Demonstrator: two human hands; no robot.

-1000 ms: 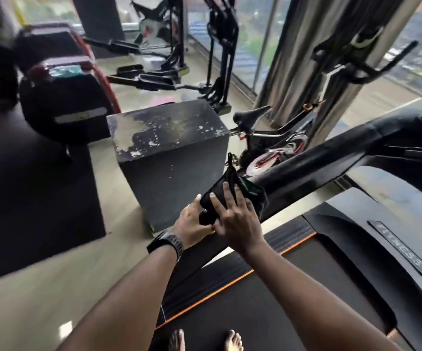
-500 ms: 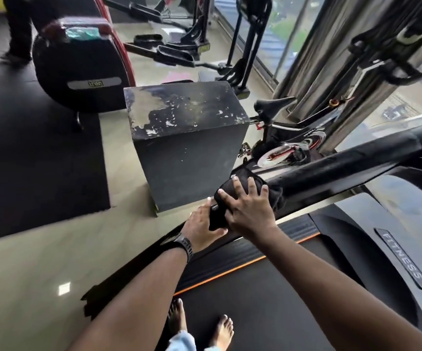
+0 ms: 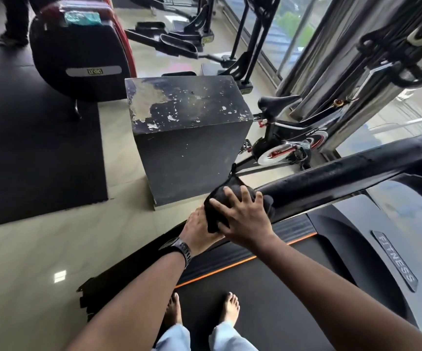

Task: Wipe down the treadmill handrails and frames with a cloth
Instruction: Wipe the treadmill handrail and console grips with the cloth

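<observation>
Cloth: your black, soft, bunched cloth (image 3: 226, 198) is wrapped over the lower end of the handrail, with one corner sticking up.
Handrail: the thick black tube with a matte, slightly grainy padded skin (image 3: 331, 177) slants up to your right from the cloth.
Right hand: your right hand (image 3: 242, 220) lies on top of the cloth, fingers splayed and unclenched, pressing it onto the rail.
Left hand: your left hand (image 3: 197, 230), with a dark wristwatch (image 3: 180, 249), touches the cloth's lower edge. Its fingers are hidden, so you cannot tell its grip.
Deck: the dark rubbery treadmill belt (image 3: 268, 307) under your bare feet is bordered by a thin orange stripe (image 3: 242, 262) and a ribbed side rail.
Edges: a square black box with chipped, peeling paint (image 3: 187, 148) stands near the rail's end, its lower corner closest.
Room: glossy pale floor tiles (image 3: 27, 262) lie open to your left, running up to a black rubber mat (image 3: 32, 153).
</observation>
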